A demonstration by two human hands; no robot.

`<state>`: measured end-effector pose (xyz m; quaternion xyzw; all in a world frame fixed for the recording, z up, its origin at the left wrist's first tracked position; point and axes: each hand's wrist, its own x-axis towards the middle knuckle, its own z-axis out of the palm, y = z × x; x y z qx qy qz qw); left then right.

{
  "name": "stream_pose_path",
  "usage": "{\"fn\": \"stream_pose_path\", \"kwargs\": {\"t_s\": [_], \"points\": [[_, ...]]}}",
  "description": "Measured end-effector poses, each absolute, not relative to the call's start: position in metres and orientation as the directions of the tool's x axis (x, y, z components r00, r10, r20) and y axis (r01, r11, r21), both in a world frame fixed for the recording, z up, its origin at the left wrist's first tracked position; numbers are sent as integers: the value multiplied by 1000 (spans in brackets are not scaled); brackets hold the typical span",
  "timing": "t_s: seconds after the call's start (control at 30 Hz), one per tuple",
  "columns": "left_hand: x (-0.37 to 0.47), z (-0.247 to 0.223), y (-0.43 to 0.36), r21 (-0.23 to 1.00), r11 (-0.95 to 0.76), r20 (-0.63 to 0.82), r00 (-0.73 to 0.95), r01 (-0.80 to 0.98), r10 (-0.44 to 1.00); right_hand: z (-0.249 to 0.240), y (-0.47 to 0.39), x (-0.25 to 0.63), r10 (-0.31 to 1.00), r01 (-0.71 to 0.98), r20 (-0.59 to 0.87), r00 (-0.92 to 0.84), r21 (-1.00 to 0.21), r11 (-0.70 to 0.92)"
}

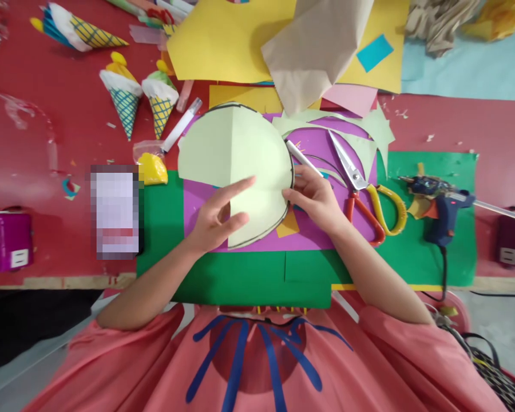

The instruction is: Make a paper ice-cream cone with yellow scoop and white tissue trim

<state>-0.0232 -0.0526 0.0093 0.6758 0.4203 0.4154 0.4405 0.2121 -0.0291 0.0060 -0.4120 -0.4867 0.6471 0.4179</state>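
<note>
A pale green paper piece (260,149), cut round with a missing lower-left part and a crease down its middle, lies in front of me. Dark line marks its rim. My right hand (313,197) pinches the right edge between thumb and fingers. Over the lower left part, my left hand (221,217) has its index finger and thumb stretched apart, holding nothing; whether the fingertips touch the paper I cannot tell. Scissors (360,189) with red and yellow handles lie spread beyond my right hand, near a white pen-like stick (304,158) and green paper offcuts (356,140).
A blue glue gun (448,217) with its cord lies at right on green sheet (463,263). At left are a phone (115,214), a yellow clay packet (152,169) and small paper ice-cream cones (122,97). Yellow sheets (223,46) and brown paper (313,54) cover the back.
</note>
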Motion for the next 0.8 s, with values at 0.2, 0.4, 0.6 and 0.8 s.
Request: {"fn": "stream_pose_path", "kwargs": {"t_s": [0.2, 0.4, 0.6, 0.8], "points": [[-27, 11, -51, 911, -314, 147, 501, 267, 853, 11, -34, 214, 927, 41, -132, -352, -991, -126], [-16, 15, -52, 918, -112, -24, 335, 380, 942, 16, -35, 217, 946, 276, -104, -308, -961, -15], [-17, 9, -48, 896, -140, 34, 248, 421, 968, 69, -61, 264, 980, 828, -88, -177, -552, 100], [-18, 5, -46, 896, -198, 103, 247, 398, 964, 78, -89, 324, 937, 997, -346, -47, -74, 23]]}}
